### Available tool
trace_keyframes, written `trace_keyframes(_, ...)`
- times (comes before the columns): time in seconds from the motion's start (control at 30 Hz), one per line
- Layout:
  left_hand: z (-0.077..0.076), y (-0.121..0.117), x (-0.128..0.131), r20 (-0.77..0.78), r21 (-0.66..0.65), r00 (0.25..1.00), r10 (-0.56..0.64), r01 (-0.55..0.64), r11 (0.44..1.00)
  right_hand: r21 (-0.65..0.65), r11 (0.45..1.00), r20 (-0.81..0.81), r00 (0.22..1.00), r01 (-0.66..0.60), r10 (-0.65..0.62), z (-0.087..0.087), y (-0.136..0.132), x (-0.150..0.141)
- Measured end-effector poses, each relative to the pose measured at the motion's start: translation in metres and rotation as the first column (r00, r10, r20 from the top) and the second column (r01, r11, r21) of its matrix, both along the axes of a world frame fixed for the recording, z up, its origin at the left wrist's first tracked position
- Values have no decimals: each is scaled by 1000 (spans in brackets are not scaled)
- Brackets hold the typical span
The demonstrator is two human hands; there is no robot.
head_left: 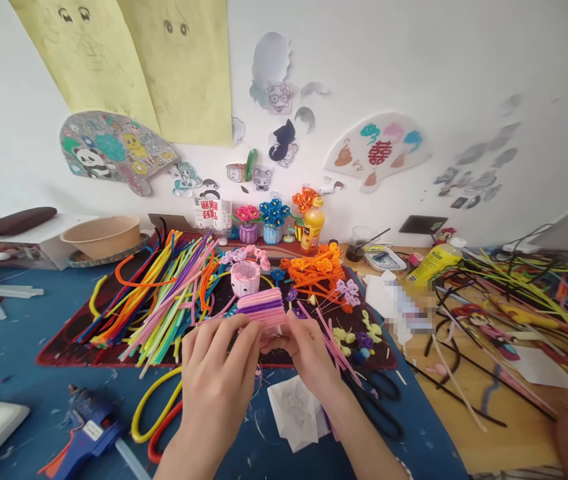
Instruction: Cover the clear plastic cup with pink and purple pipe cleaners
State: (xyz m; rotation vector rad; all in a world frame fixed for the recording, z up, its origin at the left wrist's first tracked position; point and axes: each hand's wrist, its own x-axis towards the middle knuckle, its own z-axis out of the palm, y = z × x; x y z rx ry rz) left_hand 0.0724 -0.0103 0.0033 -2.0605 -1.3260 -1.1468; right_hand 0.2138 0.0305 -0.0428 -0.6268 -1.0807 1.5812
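Note:
Both my hands hold a small bundle of pink and purple pipe-cleaner pieces (263, 307) above the black mat (64, 350). My left hand (219, 373) grips the bundle's left end, fingers curled around it. My right hand (304, 350) pinches its right end. Just behind the bundle stands a small pink and white pipe-cleaner basket (245, 277). A heap of long coloured pipe cleaners (164, 293) lies to the left, and orange pipe-cleaner flowers (317, 270) lie to the right.
A blue glue gun (89, 430) lies at the front left, black scissors (379, 400) and a white paper scrap (297, 410) near my right wrist. A paper bowl (101, 237), an orange drink bottle (313, 227) and flower pots (271, 223) line the wall. More pipe cleaners (514, 280) cover the right side.

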Motion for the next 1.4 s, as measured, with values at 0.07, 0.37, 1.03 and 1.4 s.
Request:
trace_keyframes(0.07,-2,1,-1,0,-7,1000,3,-3,1000,-36,999,-35,999,-34,33,0,1,0)
trace_keyframes(0.37,-5,7,0,37,-5,999,38,-38,999,-89,989,-109,988,-119,109,-2,5,4)
trace_keyframes(1.03,-5,6,1,58,-30,998,32,-30,999,-107,973,-130,973,-204,190,-7,8,8)
trace_keyframes(1.4,-3,4,3,57,-21,998,31,-30,999,-132,975,-126,979,-179,163,-10,9,8)
